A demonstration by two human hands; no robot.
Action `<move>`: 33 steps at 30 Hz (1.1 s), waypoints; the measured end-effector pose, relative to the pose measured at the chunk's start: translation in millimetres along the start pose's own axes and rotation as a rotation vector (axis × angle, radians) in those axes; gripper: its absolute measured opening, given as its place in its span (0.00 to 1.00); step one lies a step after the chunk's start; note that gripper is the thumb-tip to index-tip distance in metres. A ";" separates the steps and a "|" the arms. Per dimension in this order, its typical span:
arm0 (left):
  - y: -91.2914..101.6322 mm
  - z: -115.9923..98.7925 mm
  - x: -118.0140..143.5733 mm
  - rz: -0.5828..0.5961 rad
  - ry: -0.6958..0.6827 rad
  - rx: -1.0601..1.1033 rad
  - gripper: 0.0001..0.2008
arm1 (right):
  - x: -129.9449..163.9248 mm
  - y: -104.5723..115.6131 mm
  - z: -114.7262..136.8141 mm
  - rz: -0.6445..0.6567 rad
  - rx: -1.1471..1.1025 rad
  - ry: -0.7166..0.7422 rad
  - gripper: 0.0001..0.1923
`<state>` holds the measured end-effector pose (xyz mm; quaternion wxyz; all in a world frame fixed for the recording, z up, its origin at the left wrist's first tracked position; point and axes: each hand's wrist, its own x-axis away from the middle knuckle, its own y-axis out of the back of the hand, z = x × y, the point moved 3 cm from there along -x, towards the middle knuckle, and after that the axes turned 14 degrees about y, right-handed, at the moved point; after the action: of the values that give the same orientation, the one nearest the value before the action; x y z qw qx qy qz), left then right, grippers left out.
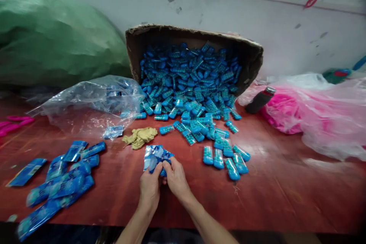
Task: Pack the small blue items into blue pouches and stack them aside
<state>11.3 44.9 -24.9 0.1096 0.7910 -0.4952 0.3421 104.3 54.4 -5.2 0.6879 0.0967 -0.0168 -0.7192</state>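
My left hand (150,190) and my right hand (176,178) meet at the middle of the red table (274,190). Together they pinch a small blue printed plastic packet (154,156) with a blue toy piece partly inside it. A heap of blue toy calculators (191,87) spills from a tipped cardboard box (251,59) behind the hands. Several loose ones (225,158) lie just right of my right hand. Filled blue packets (61,183) pile up at the left of my left hand.
A yellow cloth (140,137) lies just beyond the hands. A clear plastic bag (94,101) sits at the left, a green sack (51,38) behind it. Pink items in clear bags (309,114) and a dark bottle (260,100) lie at the right. A white wall (286,23) stands behind.
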 end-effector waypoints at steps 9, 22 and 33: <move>-8.9 -2.5 11.9 0.120 0.097 0.115 0.14 | 2.7 5.3 -4.4 0.058 -0.136 -0.018 0.10; -12.9 0.3 19.3 0.097 0.044 0.101 0.13 | 5.4 -0.6 -7.9 -0.006 -0.463 -0.185 0.08; -14.0 4.9 19.4 0.145 0.168 0.126 0.14 | 8.0 6.6 -16.5 0.047 -0.272 -0.090 0.10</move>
<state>30.8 35.4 -13.6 0.0755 0.7270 -0.5177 0.4446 113.1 47.9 -21.3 0.7100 -0.0301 0.0478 -0.7020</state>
